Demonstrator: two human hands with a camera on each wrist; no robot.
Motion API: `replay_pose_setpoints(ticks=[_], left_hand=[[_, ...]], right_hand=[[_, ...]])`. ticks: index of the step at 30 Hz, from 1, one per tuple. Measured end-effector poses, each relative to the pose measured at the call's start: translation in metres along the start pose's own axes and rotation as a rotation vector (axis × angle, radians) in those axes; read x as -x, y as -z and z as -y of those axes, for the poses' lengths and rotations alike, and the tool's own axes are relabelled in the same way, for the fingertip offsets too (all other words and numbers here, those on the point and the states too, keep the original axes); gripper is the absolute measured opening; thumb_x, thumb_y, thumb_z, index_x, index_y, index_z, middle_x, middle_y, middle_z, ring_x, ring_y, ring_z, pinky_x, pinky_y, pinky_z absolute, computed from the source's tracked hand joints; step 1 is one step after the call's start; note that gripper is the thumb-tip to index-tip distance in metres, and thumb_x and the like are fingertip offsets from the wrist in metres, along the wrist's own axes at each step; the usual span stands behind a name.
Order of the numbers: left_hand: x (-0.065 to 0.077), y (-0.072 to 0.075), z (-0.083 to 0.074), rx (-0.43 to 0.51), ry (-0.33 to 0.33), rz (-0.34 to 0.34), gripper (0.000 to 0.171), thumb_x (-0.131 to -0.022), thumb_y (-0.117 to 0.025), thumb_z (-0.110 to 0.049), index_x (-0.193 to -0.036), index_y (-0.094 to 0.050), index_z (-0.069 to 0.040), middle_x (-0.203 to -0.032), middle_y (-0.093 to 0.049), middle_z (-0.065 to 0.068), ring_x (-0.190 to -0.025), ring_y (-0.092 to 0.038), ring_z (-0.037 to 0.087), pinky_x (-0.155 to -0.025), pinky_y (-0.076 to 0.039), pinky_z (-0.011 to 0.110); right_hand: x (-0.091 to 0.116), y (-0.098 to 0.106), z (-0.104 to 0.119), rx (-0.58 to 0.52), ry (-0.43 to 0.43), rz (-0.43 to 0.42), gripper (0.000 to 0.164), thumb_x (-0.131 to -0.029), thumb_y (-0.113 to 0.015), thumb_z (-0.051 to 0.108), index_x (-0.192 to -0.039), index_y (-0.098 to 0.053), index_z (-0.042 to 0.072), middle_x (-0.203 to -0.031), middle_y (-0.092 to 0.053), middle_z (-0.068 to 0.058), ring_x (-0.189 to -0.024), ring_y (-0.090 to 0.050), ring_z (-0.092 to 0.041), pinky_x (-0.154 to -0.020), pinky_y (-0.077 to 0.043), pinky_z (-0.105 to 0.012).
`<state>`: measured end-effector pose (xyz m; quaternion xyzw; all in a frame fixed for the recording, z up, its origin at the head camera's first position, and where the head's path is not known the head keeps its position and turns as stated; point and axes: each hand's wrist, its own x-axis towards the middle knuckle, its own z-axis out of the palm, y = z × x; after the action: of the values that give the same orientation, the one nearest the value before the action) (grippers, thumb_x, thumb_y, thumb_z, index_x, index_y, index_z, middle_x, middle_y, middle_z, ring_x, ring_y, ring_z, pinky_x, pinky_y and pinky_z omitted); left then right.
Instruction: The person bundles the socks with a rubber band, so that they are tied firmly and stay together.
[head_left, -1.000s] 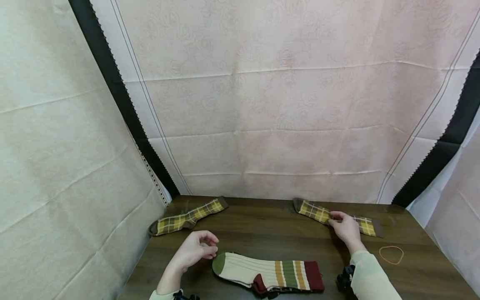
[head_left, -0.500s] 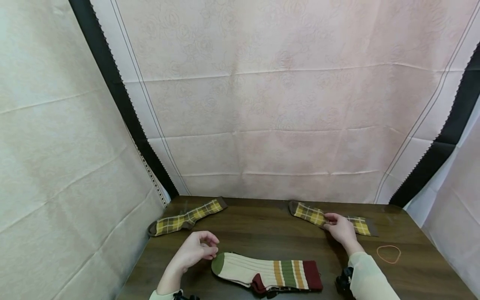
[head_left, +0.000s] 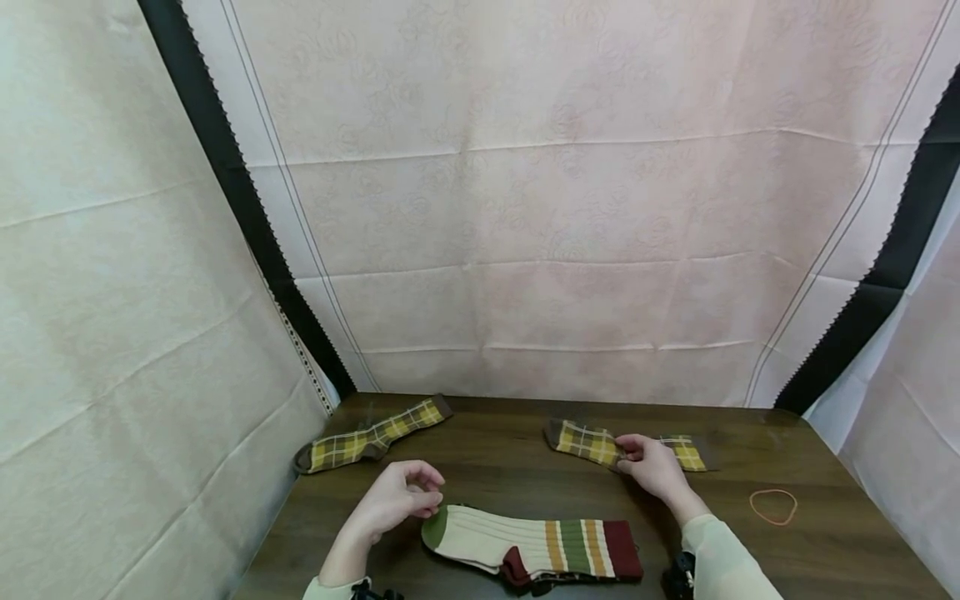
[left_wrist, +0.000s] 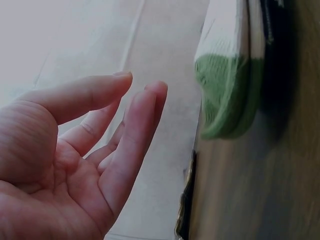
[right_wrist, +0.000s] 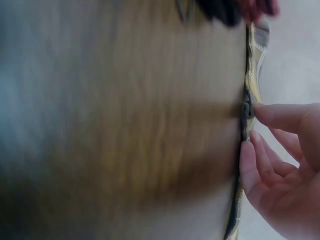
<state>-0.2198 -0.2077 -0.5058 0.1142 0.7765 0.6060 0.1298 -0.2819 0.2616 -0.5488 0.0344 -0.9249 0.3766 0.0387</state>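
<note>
At the table's far side, my right hand (head_left: 656,468) pinches a yellow plaid sock (head_left: 585,442) with dark toe and cuff around its middle. The right wrist view shows thumb and fingertips at the edge of this sock (right_wrist: 252,75), which lies flat and low. My left hand (head_left: 401,500) hovers with loosely bent fingers beside the green toe of a cream striped sock pile (head_left: 495,535). In the left wrist view, a gap separates its fingers from the green toe (left_wrist: 225,95), and nothing is held. Another yellow plaid sock (head_left: 375,436) lies at the far left.
A tan rubber band (head_left: 772,490) lies on the right of the dark wooden table (head_left: 510,433). Pale fabric (head_left: 570,250) hangs behind the table's far edge and along both sides.
My right hand has slid the plaid sock leftward along the table's far side. The left hand has stayed nearly still beside the cream socks.
</note>
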Motion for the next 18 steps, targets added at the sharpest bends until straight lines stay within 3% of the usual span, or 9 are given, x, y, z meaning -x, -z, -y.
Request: replay_pose_setpoints(ticks=[9, 18], left_hand=[[-0.022, -0.016, -0.013, -0.059, -0.01, 0.037, 0.022, -0.095, -0.078, -0.004, -0.114, -0.071, 0.005, -0.093, -0.071, 0.011, -0.082, -0.076, 0.033, -0.072, -0.065, 0.043], [-0.052, -0.03, -0.017, -0.127, -0.026, 0.022, 0.023, -0.094, -0.078, -0.002, -0.114, -0.071, 0.007, -0.086, -0.069, 0.01, -0.075, -0.074, 0.031, -0.07, -0.065, 0.049]], right_hand=[[0.007, -0.02, 0.029, -0.049, 0.076, 0.117, 0.034, -0.094, -0.08, 0.004, -0.128, -0.075, 0.005, -0.12, -0.074, -0.009, -0.098, -0.07, -0.023, -0.082, -0.06, -0.047], [0.013, -0.029, 0.049, -0.081, 0.162, 0.26, 0.038, -0.095, -0.081, 0.008, -0.131, -0.073, 0.004, -0.125, -0.072, -0.012, -0.102, -0.069, -0.027, -0.083, -0.059, -0.048]])
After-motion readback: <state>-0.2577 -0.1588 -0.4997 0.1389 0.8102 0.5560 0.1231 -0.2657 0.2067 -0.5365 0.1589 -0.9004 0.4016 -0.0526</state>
